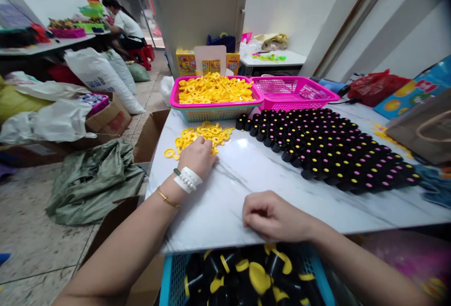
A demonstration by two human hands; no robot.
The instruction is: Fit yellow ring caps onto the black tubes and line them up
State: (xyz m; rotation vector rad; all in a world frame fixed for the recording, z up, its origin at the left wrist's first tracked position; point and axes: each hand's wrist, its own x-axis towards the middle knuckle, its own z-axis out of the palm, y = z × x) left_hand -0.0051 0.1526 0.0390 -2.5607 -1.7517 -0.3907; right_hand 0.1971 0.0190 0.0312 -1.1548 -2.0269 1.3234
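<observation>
1. Many yellow rings (209,131) lie heaped on the desk (225,193), beneath and just beyond the left grip (199,158), the nearer hand; the heap shows no clear long axis.
2. Left fingers bend down onto it; whether they pinch a ring, I cannot tell.
3. Right grip (269,214), curled into a loose fist, sits apart; black caps (327,151) stand beyond it, rightward.

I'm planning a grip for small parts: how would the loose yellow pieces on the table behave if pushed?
The yellow pieces look thin and flat, so they would probably slide rather than roll. Their small size and open rings suggest they are light. Those at the left hand overlap, so pushing one may shift others.
</observation>
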